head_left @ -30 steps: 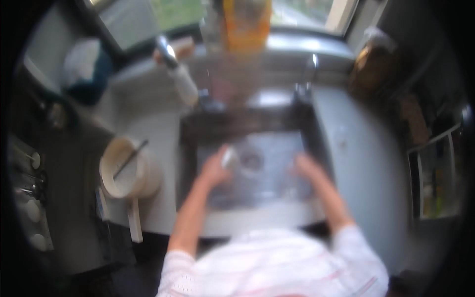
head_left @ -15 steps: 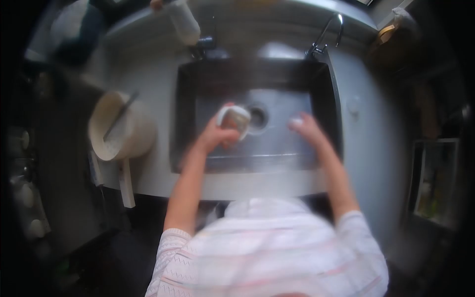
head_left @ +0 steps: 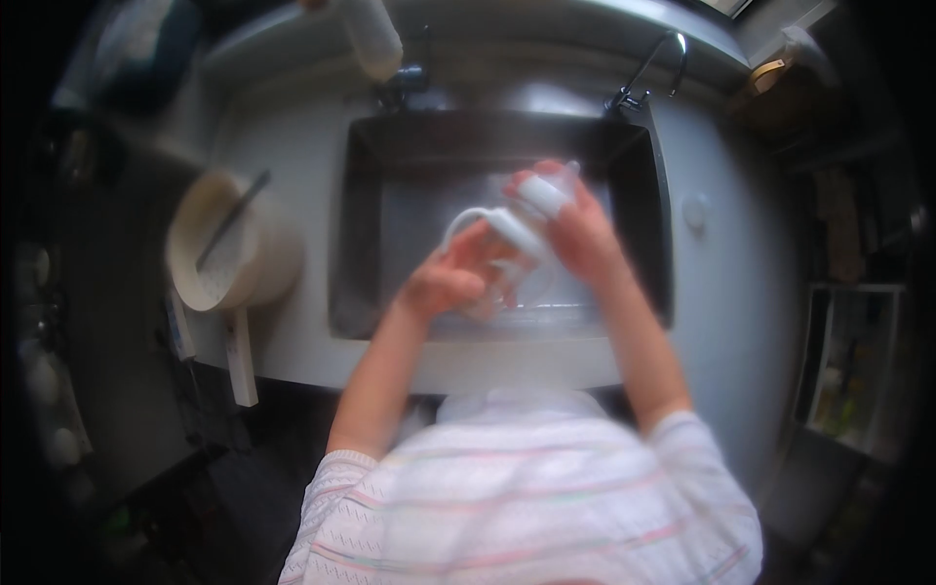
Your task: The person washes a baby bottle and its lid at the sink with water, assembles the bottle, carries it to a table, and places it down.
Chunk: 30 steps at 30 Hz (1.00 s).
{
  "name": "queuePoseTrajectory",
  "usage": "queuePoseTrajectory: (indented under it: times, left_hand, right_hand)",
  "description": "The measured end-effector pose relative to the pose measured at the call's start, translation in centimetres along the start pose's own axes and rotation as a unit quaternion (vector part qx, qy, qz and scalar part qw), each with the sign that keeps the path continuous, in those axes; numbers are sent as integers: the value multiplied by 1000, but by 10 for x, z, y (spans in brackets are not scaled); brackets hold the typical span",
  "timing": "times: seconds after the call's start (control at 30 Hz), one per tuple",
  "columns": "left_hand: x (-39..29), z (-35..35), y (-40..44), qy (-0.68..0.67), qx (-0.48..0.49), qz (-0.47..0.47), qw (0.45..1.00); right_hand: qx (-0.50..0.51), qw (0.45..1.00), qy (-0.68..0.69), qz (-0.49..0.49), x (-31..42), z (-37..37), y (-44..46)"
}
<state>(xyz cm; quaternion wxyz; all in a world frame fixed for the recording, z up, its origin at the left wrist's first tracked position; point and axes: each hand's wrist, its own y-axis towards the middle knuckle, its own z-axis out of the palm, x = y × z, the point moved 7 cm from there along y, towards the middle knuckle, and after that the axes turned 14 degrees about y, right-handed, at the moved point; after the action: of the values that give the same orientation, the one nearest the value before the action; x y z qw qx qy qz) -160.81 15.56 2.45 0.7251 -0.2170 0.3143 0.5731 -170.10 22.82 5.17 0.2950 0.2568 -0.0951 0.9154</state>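
Observation:
Over the sink (head_left: 363,244), both my hands are close together and blurred. My left hand (head_left: 453,278) is wrapped round a see-through container with a white rim and a curved white handle (head_left: 475,214); its exact kind is unclear. Just to its right, my right hand (head_left: 585,234) has its fingers closed on a small white piece with a see-through tip (head_left: 543,195). The two pieces are very near each other, and I cannot tell whether they touch.
A cream pot-like container (head_left: 268,258) with a dark-handled tool inside stands left of the sink. Behind the sink are a chrome tap (head_left: 658,73) and a pale bottle (head_left: 370,39). A small round white item (head_left: 695,212) lies on the right counter.
My right hand has moved left and away from my body, bringing the white piece near the container. My left hand has shifted slightly right and turned the container.

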Motion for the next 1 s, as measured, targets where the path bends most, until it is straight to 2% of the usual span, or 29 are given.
queuePoseTrajectory:
  times: [0.27, 0.37, 0.47, 0.57, 0.6, 0.67, 0.77, 0.87, 1.0]
  left_hand:
    - [6, 3, 4, 17, 23, -14, 999]
    - [0, 6, 14, -63, 10, -3, 998]
    - [2, 1, 14, -3, 6, -24, 1000]
    - [-4, -3, 15, 140, -46, 13, 989]
    - [-5, -6, 14, 222, -88, -8, 971]
    - [-14, -9, 9, 379, -170, -48, 908]
    - [-17, -11, 12, 612, -217, 23, 760]
    - [-17, -6, 13, 638, -244, 72, 726]
    - [-16, -8, 14, 553, -235, 11, 799]
  right_hand:
    - [28, 999, -46, 2, -3, 16, -10]
    - [11, 998, -54, 24, 4, 15, -3]
    - [-15, 997, -72, 35, 5, 9, -6]
    - [-43, 995, -92, 21, 3, -4, -6]
    - [-60, 993, -101, 15, 3, -7, -7]
    - [-97, 987, -125, 9, 2, -17, -7]
    - [-145, 977, -156, 3, -1, -27, -5]
    - [-164, 973, -162, -17, -1, -28, -4]
    - [-161, 972, -171, -6, 1, -31, -4]
